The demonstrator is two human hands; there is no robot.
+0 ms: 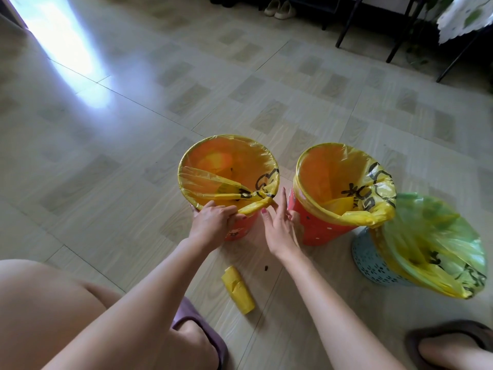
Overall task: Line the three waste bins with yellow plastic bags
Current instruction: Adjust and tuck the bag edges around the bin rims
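Three bins stand in a row on the floor. The left red bin [238,232] has a yellow bag [213,182] stretched over its rim, with slack twisted into a strand at the near edge. My left hand [213,222] grips that strand. My right hand [277,222] touches the strand's right end with spread fingers. The middle red bin [320,225] wears a yellow bag [373,190] with black print. The right pale blue perforated bin [373,263] carries a loosely draped yellow bag [440,249]. A roll of yellow bags [238,289] lies on the floor below my hands.
The floor [133,116] is pale tile with glare at the upper left. Black metal furniture legs [400,30] and a pair of shoes [280,8] stand at the back. My knees and slippered feet [453,345] fill the bottom edge.
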